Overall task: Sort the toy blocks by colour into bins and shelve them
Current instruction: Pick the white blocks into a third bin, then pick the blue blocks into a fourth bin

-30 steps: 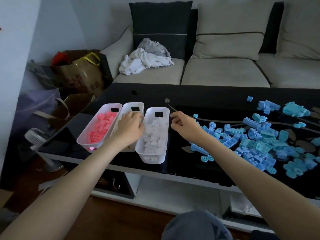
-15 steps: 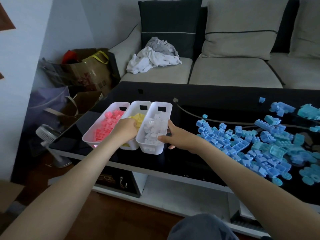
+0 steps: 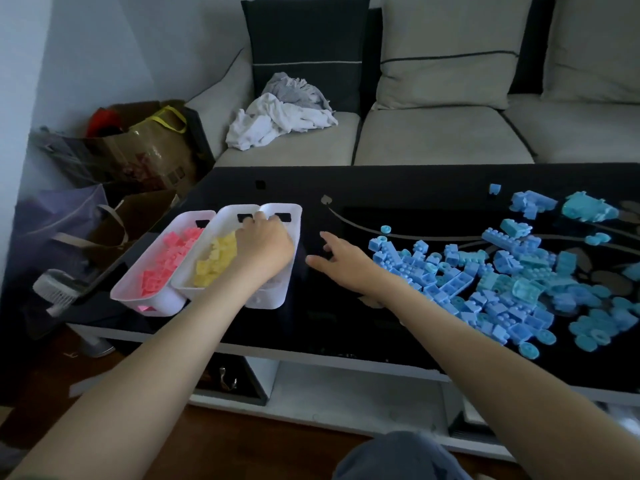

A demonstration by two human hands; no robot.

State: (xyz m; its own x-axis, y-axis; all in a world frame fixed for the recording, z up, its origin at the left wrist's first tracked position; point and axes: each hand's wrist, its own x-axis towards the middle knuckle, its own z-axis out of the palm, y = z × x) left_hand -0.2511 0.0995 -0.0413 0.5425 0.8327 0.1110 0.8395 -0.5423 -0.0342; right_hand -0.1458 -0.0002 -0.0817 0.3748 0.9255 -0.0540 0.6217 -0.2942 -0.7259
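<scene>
Your left hand (image 3: 266, 244) and forearm cover nearly all of the rightmost bin (image 3: 293, 216), so you cannot see what it holds. It is also unclear whether your fingers (image 3: 258, 219) hook its far rim or that of the middle bin (image 3: 228, 220). The blue blocks (image 3: 502, 282) and the counter (image 3: 346, 323) run off the right edge, and the dark compartment (image 3: 235, 379) below is too dim to read.

Three bins (image 3: 225, 216) side by side at table (image 3: 398, 188) left front, walls touching. Top of right bin (image 3: 273, 296) blocked by left hand (image 3: 266, 244), fingers curled on its far rim; pink bin (image 3: 162, 303), yellow bin (image 3: 228, 214) reachable from above. The pink bin seems to overhang left edge. Bare strip between right bin and blue blocks (image 3: 502, 282), right hand (image 3: 341, 268) spread in it. Blocks crowd right half. Bare strip along sofa (image 3: 433, 136) side. Floor left crowded by bags (image 3: 149, 150), fan (image 3: 55, 289)
</scene>
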